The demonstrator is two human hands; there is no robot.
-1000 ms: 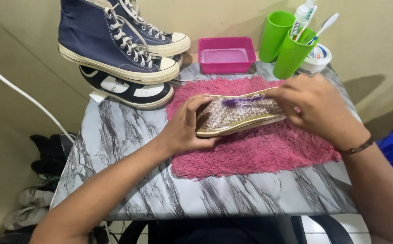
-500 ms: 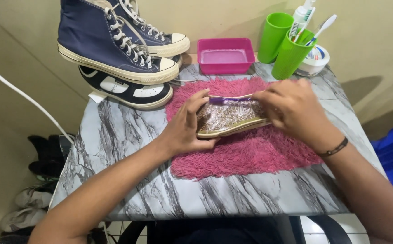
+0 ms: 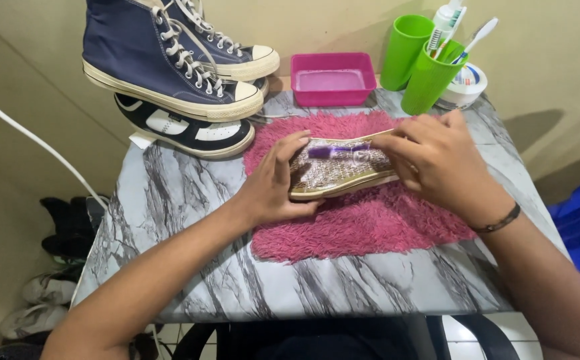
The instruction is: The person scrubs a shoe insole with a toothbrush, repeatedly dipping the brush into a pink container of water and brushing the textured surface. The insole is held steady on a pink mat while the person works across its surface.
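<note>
A gold, sparkly flat shoe (image 3: 333, 175) lies on its side on a pink shaggy mat (image 3: 370, 223) on the marble-patterned table (image 3: 190, 267). My left hand (image 3: 273, 183) grips the shoe's heel end and steadies it. Over the toe end sits my right hand (image 3: 436, 163), fingers closed on a purple-handled brush (image 3: 336, 151) that rests across the shoe's upper. A dark bracelet circles my right wrist.
Two navy high-top sneakers (image 3: 170, 60) stand at the back left over a black-and-white sneaker (image 3: 183, 130). A pink tray (image 3: 333, 79), two green cups (image 3: 416, 60) with toothbrushes and a round tub (image 3: 466, 83) line the back. More shoes (image 3: 43, 287) lie on the floor left.
My right hand has slid along the shoe toward the toe, and the purple brush now shows across the upper. The shoe has tilted slightly; my left hand has stayed on the heel.
</note>
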